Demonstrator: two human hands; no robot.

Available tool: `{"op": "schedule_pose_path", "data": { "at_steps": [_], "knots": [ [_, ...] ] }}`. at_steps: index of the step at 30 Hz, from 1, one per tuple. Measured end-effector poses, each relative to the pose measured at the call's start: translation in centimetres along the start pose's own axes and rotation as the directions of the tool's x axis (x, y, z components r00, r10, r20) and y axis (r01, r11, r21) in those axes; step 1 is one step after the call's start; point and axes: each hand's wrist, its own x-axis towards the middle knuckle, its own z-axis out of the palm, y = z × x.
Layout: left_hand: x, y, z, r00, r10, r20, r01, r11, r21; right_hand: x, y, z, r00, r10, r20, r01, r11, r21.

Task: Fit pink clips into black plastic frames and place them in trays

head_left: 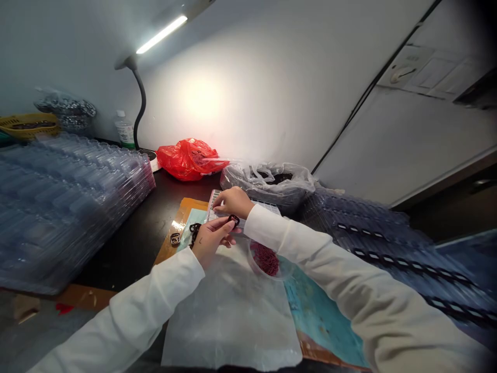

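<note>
My left hand [213,238] pinches a small black ring-shaped piece [233,220] between thumb and fingers. Just above it, my right hand [233,202] is over a white compartment tray [212,207], its fingertips closed together; whatever they hold is too small to make out. More black pieces [194,231] lie by my left hand, and another dark piece [175,239] rests farther left. Beneath my right forearm sits a round clear container [286,270] of small dark red pieces [265,258]. A translucent sheet [233,316] covers the work surface in front of me.
Stacked clear plastic trays stand at left [70,207] and right [373,243], the right ones holding black pieces. Behind my hands are a red bag [188,159] and a clear bag [267,184] with dark contents. A lamp [142,98] and a bottle [125,129] stand at back left.
</note>
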Motion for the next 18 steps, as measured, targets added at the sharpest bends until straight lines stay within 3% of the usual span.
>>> {"op": "schedule_pose_path", "data": {
  "at_steps": [6, 12, 18],
  "knots": [
    [0.1, -0.5, 0.0, 0.985, 0.127, -0.118, -0.132, 0.991, -0.031, 0.3, -0.9, 0.3, 1.000, 0.001, -0.009, -0.002, 0.996, -0.094],
    [0.0, -0.5, -0.1, 0.963, 0.196, -0.188, -0.198, 0.980, 0.006, 0.2, -1.1, -0.1, 0.998, 0.037, -0.043, -0.040, 0.997, -0.059],
    [0.2, -0.5, -0.2, 0.952, 0.194, -0.236, -0.196, 0.981, 0.019, -4.7, -0.1, -3.3, 0.976, 0.102, -0.190, -0.082, 0.991, 0.107]
  ]
}}
